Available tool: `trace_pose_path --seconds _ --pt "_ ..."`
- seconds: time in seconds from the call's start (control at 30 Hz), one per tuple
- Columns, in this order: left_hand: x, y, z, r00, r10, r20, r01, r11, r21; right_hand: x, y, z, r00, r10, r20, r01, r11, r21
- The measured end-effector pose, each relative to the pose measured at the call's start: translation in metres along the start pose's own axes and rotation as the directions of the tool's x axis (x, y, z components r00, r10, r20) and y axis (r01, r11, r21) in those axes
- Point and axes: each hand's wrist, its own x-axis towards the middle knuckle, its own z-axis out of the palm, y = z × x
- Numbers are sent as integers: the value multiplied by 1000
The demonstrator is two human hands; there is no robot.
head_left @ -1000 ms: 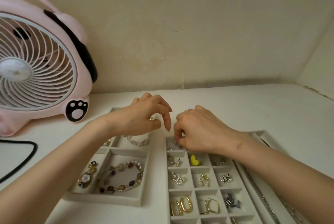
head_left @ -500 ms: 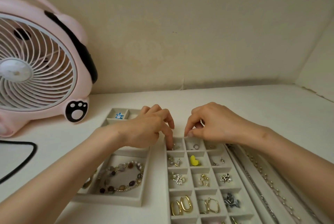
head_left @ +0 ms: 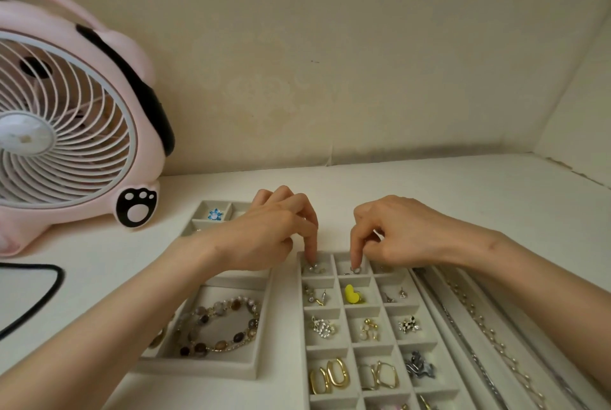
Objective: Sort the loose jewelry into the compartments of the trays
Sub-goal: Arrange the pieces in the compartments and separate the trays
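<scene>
Three grey trays lie side by side. My left hand (head_left: 264,234) reaches over the left tray (head_left: 198,371). Its index finger points down into the top-left cell of the middle tray (head_left: 345,308), touching small silver pieces (head_left: 315,268). My right hand (head_left: 400,232) has its index fingertip on a small silver ring (head_left: 356,270) in the top-middle cell, its other fingers curled. A beaded bracelet (head_left: 218,327) fills the left tray's big cell, with a blue flower piece (head_left: 215,213) in a far cell. Other cells hold a yellow heart (head_left: 352,294) and gold hoops (head_left: 330,376).
A pink desk fan (head_left: 66,131) stands at the back left, with a black cable (head_left: 53,290) in front of it. The right tray (head_left: 429,303) has long slots holding chains (head_left: 479,320). Walls close the back and right of the white surface.
My right hand moved right, off the top-left cell, and its index finger came down onto the ring in the top-middle cell. My left index finger dropped into the top-left cell.
</scene>
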Motion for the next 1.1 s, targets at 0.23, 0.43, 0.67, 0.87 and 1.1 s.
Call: trace_pose_path --seconds 0.23,0.43,0.67,0.87,1.1 --pt "1 2 3 998 -8 -61 6 999 -41 -1 2 13 1000 -19 9 19 999 -35" --pt "2 2 5 997 5 -74 -8 999 -43 2 4 14 1000 -16 -26 14 998 -53" --pt "3 2 7 997 15 -79 -20 998 -57 -3 10 6 999 8 -52 -10 999 -44" --pt "5 6 13 990 66 -122 -75 995 -70 -5 10 13 997 3 -76 -9 996 -84" --pt "5 11 17 989 85 -119 -94 993 -67 -15 16 -6 991 23 -132 -29 998 -49"
